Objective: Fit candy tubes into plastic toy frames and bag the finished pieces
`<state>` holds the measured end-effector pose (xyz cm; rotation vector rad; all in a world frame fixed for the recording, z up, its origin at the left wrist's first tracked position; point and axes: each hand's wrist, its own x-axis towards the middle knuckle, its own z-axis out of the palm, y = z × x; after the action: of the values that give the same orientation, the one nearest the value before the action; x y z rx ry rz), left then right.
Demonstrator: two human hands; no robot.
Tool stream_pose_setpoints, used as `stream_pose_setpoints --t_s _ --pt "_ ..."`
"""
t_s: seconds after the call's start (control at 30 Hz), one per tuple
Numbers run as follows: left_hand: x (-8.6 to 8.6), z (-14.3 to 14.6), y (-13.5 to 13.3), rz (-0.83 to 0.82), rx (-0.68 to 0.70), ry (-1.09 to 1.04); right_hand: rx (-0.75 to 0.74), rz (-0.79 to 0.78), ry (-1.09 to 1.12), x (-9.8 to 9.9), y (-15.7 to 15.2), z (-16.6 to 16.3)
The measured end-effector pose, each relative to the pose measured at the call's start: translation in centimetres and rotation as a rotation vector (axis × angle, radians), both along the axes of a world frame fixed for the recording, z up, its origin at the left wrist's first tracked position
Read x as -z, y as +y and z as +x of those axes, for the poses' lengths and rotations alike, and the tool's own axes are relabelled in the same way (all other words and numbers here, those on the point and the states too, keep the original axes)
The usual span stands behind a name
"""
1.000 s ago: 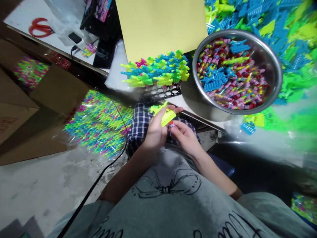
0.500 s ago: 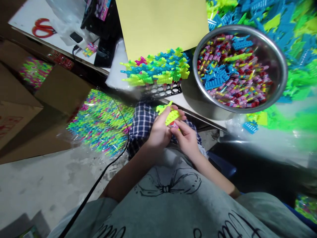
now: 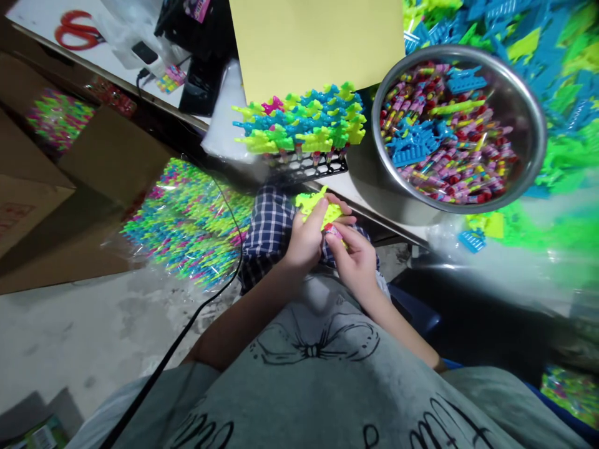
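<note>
Over the lap, my left hand (image 3: 306, 240) is closed on a yellow-green plastic toy piece (image 3: 309, 202), thumb on top. My right hand (image 3: 353, 252) pinches a small candy tube (image 3: 333, 231) with a pink and red wrapper, held against the toy piece's lower edge. Whether the two are joined I cannot tell, since fingers cover the contact. Just beyond the hands, a black perforated rack (image 3: 306, 167) holds several upright tubes topped with yellow, green, blue and pink toy pieces (image 3: 304, 121). To the right, a metal bowl (image 3: 538, 125) contains many similar tubes (image 3: 468, 168) and some blue pieces (image 3: 412, 143).
Loose blue and green pieces (image 3: 568, 93) cover the table's right side. A yellow board (image 3: 318, 50) lies behind the rack. Orange-handled scissors (image 3: 77, 31) rest at far left. Below are a clear bag of colourful pieces (image 3: 191, 224), cardboard boxes (image 3: 28, 218) and a black cable (image 3: 187, 333).
The view has shifted slightly. The candy tube's wrapper shows more plainly between my right fingers, by the toy piece. Both hands keep their hold.
</note>
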<state>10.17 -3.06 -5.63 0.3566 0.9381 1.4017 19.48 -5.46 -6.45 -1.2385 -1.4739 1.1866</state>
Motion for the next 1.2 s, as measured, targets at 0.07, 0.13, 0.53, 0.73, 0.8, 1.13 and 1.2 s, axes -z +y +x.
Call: stream_pose_setpoints --t_s 0.07,0.13,0.53,0.73,0.8,1.13,1.2 --pt "0.4 -0.1 0.0 0.033 -0.025 0.034 -0.035 -0.067 0.040 -0.1 0.2 -0.3" --pt "0.8 -0.3 0.0 0.066 -0.045 0.059 -0.083 -0.174 0.108 -0.1 0.4 -0.5" --pt "1.4 -1.6 -0.5 0.087 -0.105 0.203 -0.184 -0.113 -0.032 1.1 1.5 -0.7" --pt "2.2 -2.9 -0.9 0.046 -0.035 0.271 -0.331 -0.009 -0.163 1.1 2.5 -0.9" --pt "2.3 -3.4 -1.0 0.032 0.001 0.285 -0.363 -0.020 -0.168 1.3 2.6 -1.3" --pt "2.0 -4.5 -1.4 -0.018 0.008 0.321 -0.339 -0.079 -0.204 2.7 2.4 -3.4" --pt "2.1 -4.5 -1.3 -0.012 -0.008 0.290 -0.319 -0.091 -0.172 2.9 2.3 -3.6"
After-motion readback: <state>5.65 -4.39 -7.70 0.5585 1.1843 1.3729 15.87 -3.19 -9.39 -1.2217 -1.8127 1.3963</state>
